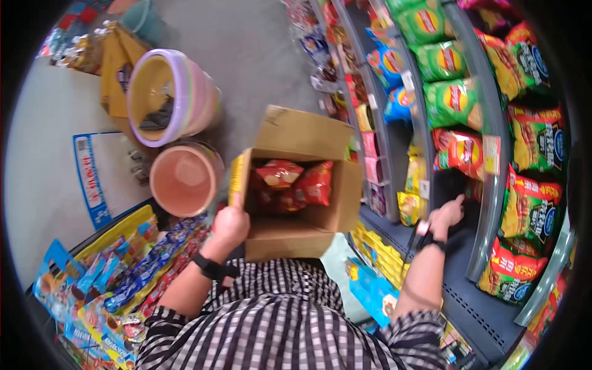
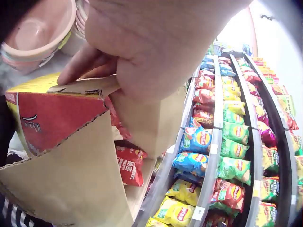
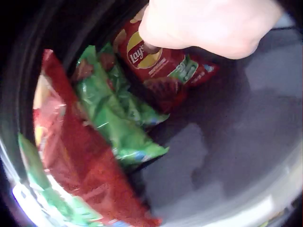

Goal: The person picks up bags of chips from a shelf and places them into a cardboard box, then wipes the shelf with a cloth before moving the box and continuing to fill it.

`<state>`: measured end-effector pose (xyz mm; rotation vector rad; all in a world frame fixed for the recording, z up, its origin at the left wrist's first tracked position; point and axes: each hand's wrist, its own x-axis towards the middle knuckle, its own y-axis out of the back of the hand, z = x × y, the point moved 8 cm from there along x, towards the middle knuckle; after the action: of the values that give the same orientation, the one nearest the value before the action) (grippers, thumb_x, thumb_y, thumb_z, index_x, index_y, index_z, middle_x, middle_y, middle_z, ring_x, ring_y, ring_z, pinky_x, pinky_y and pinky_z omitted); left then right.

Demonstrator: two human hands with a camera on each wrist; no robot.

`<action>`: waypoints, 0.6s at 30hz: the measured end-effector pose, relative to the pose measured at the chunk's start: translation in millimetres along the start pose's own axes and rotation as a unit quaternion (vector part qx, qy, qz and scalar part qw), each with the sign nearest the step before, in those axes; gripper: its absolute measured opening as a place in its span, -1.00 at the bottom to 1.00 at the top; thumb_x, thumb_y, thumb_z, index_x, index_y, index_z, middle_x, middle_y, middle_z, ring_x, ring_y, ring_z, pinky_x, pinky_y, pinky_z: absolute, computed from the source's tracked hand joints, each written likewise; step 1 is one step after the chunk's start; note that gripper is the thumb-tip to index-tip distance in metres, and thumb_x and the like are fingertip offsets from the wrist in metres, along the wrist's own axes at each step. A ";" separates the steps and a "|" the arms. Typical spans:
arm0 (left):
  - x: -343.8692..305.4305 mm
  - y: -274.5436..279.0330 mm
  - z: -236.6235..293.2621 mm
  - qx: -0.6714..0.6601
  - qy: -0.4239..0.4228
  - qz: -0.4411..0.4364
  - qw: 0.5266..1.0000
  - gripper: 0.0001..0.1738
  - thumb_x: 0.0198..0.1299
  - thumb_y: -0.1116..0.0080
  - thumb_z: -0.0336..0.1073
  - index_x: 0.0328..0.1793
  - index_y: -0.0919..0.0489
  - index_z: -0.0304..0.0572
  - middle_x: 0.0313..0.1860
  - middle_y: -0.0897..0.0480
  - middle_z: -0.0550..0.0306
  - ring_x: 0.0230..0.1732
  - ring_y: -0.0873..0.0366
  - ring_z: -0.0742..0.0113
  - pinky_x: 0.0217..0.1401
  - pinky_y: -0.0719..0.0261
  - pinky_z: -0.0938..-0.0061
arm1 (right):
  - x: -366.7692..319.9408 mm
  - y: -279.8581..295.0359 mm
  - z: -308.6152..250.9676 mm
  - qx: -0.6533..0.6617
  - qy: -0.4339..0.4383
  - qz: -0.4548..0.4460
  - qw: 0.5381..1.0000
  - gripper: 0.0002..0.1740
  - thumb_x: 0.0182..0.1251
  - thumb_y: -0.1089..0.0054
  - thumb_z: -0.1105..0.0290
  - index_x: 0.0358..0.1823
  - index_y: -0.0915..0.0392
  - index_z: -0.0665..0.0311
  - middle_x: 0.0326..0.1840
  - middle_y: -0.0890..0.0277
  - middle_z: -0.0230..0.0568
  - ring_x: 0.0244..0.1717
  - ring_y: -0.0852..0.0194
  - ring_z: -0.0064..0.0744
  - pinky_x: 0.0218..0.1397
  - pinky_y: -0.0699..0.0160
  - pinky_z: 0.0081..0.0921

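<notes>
The left hand (image 1: 231, 228) curls round the carton's (image 1: 288, 244) edge, likely so the red packets (image 1: 316, 184) inside sit within reach, while the right (image 1: 445, 219), its grip unclear, touches a red bag (image 3: 165, 87) on the shelf (image 3: 227, 132).

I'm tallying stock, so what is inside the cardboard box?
The cardboard box holds several red snack packets, lying together. The upper ones cover those below, so anything beneath them, and the full count, cannot be seen.
</notes>
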<state>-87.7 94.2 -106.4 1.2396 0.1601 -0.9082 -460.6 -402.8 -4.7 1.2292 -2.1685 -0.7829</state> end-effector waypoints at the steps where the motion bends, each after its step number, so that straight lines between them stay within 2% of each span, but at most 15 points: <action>1: -3.6 14.8 11.9 0.012 -0.007 -0.006 1.000 -0.32 -0.03 0.00 -0.39 0.30 -0.17 -0.39 -0.54 -0.55 -0.28 -0.45 -0.52 -0.23 -0.33 -0.48 0.00 | -41.4 9.6 -20.5 0.101 0.023 0.023 0.994 -0.48 0.19 -0.08 0.23 -0.03 -0.33 0.60 -0.09 -0.49 0.01 -0.09 -0.47 -0.18 0.02 -0.36 -0.27; 2: -3.1 23.4 18.0 0.012 -0.028 0.014 0.999 -0.34 -0.02 0.01 -0.38 0.28 -0.20 -0.43 -0.57 -0.55 -0.27 -0.49 -0.54 -0.20 -0.36 -0.50 0.02 | -55.9 -9.4 -12.0 0.101 0.056 -0.114 0.987 -0.60 0.25 -0.05 0.30 -0.02 -0.36 0.50 -0.10 -0.48 -0.15 -0.12 -0.45 -0.32 0.04 -0.37 -0.39; 3: -6.1 29.1 22.9 0.010 -0.046 0.030 0.998 -0.36 -0.02 0.03 -0.37 0.25 -0.23 -0.48 -0.59 -0.56 -0.25 -0.53 -0.55 -0.18 -0.38 -0.53 0.03 | -124.4 1.2 -53.5 0.145 0.145 -0.134 0.969 -0.70 0.26 -0.04 0.42 -0.02 -0.39 0.42 -0.12 -0.46 -0.24 -0.13 -0.42 -0.43 0.04 -0.38 -0.49; 4: -9.3 41.0 30.9 0.001 -0.052 0.023 0.998 -0.37 -0.02 0.03 -0.39 0.24 -0.23 -0.51 -0.58 -0.56 -0.26 -0.52 -0.55 -0.18 -0.38 -0.53 0.04 | -174.5 -9.7 -72.7 0.098 0.149 -0.263 0.948 -0.74 0.25 -0.04 0.49 -0.03 -0.42 0.36 -0.11 -0.46 -0.22 -0.13 -0.42 -0.44 0.01 -0.40 -0.50; 5: -16.1 48.6 32.2 0.001 -0.052 0.023 0.998 -0.37 -0.02 0.03 -0.39 0.24 -0.23 -0.51 -0.58 -0.56 -0.26 -0.52 -0.55 -0.18 -0.38 -0.53 0.04 | -222.0 -24.7 -90.7 0.061 0.217 -0.443 0.868 -0.80 0.22 -0.09 0.46 -0.13 -0.51 0.33 -0.29 -0.51 -0.32 -0.25 -0.45 -0.53 -0.15 -0.44 -0.57; 6: -17.9 57.2 37.1 -0.003 -0.066 0.031 0.997 -0.38 -0.02 0.04 -0.40 0.23 -0.24 -0.51 -0.58 -0.56 -0.26 -0.52 -0.55 -0.18 -0.38 -0.53 0.04 | -255.6 -44.3 -72.2 -0.012 0.172 -0.576 0.799 -0.78 0.20 -0.14 0.40 -0.14 -0.51 0.31 -0.35 -0.54 -0.29 -0.31 -0.47 -0.53 -0.20 -0.48 -0.56; 7: -17.4 66.8 42.3 -0.006 -0.082 0.041 0.996 -0.39 -0.03 0.04 -0.41 0.22 -0.25 -0.52 -0.57 -0.56 -0.26 -0.52 -0.55 -0.18 -0.38 -0.53 0.05 | -283.7 -51.5 -64.0 -0.052 0.184 -0.595 0.780 -0.70 0.17 -0.18 0.25 -0.24 -0.54 0.39 -0.54 -0.55 -0.26 -0.51 -0.51 -0.48 -0.36 -0.50 -0.56; 9: -21.2 78.1 48.8 -0.007 -0.089 0.048 0.995 -0.41 -0.02 0.04 -0.41 0.20 -0.26 -0.53 -0.54 -0.57 -0.27 -0.49 -0.56 -0.18 -0.34 -0.54 0.06 | -325.3 -49.5 -50.0 -0.276 0.041 -0.674 0.684 -0.57 0.17 -0.14 0.11 -0.30 -0.54 0.45 -0.63 -0.54 -0.17 -0.65 -0.52 -0.39 -0.46 -0.52 -0.52; 11: -24.7 84.6 51.8 -0.003 -0.064 0.034 0.997 -0.41 -0.02 0.05 -0.41 0.20 -0.27 -0.53 -0.52 -0.58 -0.27 -0.45 -0.57 -0.18 -0.29 -0.54 0.06 | -356.4 -46.8 -43.8 -0.310 0.048 -0.694 0.648 -0.49 0.19 -0.10 0.04 -0.35 -0.55 0.48 -0.73 -0.50 -0.17 -0.76 -0.47 -0.36 -0.53 -0.54 -0.47; 12: -27.5 89.4 55.8 -0.002 -0.063 0.030 0.998 -0.42 -0.02 0.05 -0.42 0.20 -0.26 -0.53 -0.50 -0.58 -0.28 -0.42 -0.58 -0.18 -0.26 -0.54 0.07 | -367.8 -44.4 -53.0 -0.328 0.057 -0.706 0.626 -0.50 0.18 -0.13 0.05 -0.22 -0.53 0.46 -0.53 -0.57 -0.11 -0.62 -0.54 -0.33 -0.49 -0.58 -0.40; 13: -31.0 93.9 59.2 -0.002 -0.068 0.032 0.997 -0.42 -0.02 0.05 -0.42 0.20 -0.26 -0.53 -0.50 -0.58 -0.28 -0.42 -0.58 -0.18 -0.26 -0.54 0.07 | -374.4 -46.1 -48.6 -0.326 0.057 -0.703 0.630 -0.50 0.18 -0.13 0.05 -0.22 -0.53 0.46 -0.53 -0.57 -0.11 -0.62 -0.54 -0.33 -0.49 -0.58 -0.40; 15: -35.1 96.3 64.0 0.003 -0.070 0.007 0.998 -0.42 -0.02 0.06 -0.42 0.20 -0.25 -0.53 -0.51 -0.58 -0.28 -0.41 -0.58 -0.18 -0.26 -0.54 0.07 | -376.2 -58.5 -32.2 -0.168 -0.099 -0.669 0.717 -0.48 0.18 -0.15 0.07 -0.05 -0.45 0.42 -0.25 -0.55 -0.02 -0.44 -0.58 -0.23 -0.41 -0.61 -0.29; 16: -37.0 96.3 64.9 0.004 -0.070 0.001 0.998 -0.41 -0.02 0.06 -0.43 0.21 -0.23 -0.54 -0.52 -0.58 -0.27 -0.42 -0.58 -0.18 -0.27 -0.54 0.07 | -372.5 -60.7 -22.1 -0.173 -0.145 -0.653 0.723 -0.43 0.18 -0.16 0.08 0.07 -0.37 0.36 -0.03 -0.45 0.00 -0.25 -0.55 -0.11 -0.31 -0.62 -0.18; 17: -39.2 97.6 67.1 0.002 -0.076 0.004 0.997 -0.41 -0.02 0.06 -0.43 0.21 -0.23 -0.54 -0.52 -0.58 -0.27 -0.42 -0.58 -0.18 -0.27 -0.54 0.07 | -372.9 -60.3 -23.7 -0.170 -0.143 -0.649 0.728 -0.43 0.18 -0.16 0.08 0.07 -0.37 0.36 -0.03 -0.45 0.00 -0.25 -0.55 -0.11 -0.31 -0.62 -0.18; 18: -42.0 96.4 68.6 0.004 -0.080 -0.003 0.997 -0.40 -0.01 0.06 -0.43 0.21 -0.22 -0.55 -0.52 -0.58 -0.27 -0.42 -0.59 -0.17 -0.28 -0.54 0.08 | -375.4 -56.0 -19.2 -0.142 -0.198 -0.625 0.742 -0.43 0.17 -0.16 0.08 0.07 -0.37 0.35 -0.02 -0.44 -0.01 -0.22 -0.54 -0.10 -0.29 -0.61 -0.18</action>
<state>-75.0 59.9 13.8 1.1691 0.0332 -1.0106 -245.9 -100.8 -89.2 2.4627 -1.0658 -1.9279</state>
